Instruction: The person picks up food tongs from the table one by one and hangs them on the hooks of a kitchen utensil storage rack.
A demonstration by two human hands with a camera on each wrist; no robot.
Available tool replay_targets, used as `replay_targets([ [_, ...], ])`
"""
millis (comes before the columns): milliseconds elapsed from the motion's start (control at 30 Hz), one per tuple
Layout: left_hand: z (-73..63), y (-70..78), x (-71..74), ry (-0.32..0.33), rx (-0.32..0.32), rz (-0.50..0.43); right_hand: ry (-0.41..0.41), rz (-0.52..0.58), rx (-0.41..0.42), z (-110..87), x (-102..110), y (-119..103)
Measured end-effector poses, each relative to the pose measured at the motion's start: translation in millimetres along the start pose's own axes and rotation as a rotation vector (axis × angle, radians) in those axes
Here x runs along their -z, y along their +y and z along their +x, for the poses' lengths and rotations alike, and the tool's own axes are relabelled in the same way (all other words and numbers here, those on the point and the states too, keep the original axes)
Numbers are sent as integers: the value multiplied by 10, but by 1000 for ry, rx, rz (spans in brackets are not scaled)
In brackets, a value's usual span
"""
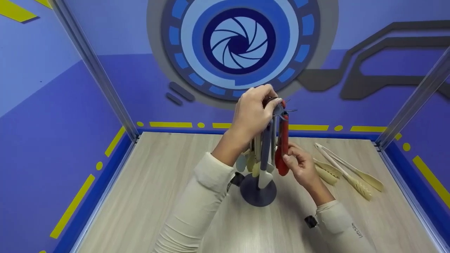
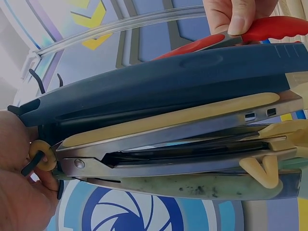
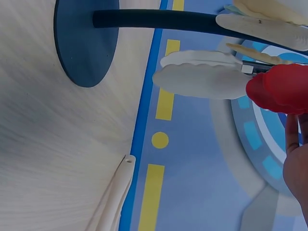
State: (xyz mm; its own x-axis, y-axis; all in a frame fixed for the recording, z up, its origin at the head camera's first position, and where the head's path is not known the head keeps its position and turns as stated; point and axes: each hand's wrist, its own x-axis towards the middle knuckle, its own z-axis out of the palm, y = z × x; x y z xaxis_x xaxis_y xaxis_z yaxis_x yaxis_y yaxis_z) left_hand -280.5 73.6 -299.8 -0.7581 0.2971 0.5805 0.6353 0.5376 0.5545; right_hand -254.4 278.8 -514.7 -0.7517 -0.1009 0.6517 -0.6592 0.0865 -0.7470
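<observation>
A dark utensil stand with a round base bears several hanging tongs. My left hand grips the hooked top of the stand. My right hand pinches red tongs low down, near their scalloped tips. Their upper end is beside the stand's hooks; whether it hangs on one I cannot tell. In the left wrist view, navy tongs, cream-trimmed tongs and speckled green tongs hang by my left hand. The right wrist view shows the red tongs' tips close to pale grey tips.
Right of the stand, several loose cream utensils lie on the wooden table, among them a slotted one and a spoon-like one. A patterned blue wall rises behind, with metal posts at the corners.
</observation>
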Motion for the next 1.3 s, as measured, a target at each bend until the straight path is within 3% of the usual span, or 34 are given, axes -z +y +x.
replay_targets([
  [367,-11,10,-7,1,-2,-38,-42,-29,-48,19,-83,-11],
  [633,-26,11,-16,16,-23,-16,-63,-8,-57,20,-97,35],
  [900,-7,22,12,-2,-12,14,-14,54,-80,-16,-142,87],
  [1300,2,92,6,20,-7,107,60,-19,-157,-52,-123,94],
])
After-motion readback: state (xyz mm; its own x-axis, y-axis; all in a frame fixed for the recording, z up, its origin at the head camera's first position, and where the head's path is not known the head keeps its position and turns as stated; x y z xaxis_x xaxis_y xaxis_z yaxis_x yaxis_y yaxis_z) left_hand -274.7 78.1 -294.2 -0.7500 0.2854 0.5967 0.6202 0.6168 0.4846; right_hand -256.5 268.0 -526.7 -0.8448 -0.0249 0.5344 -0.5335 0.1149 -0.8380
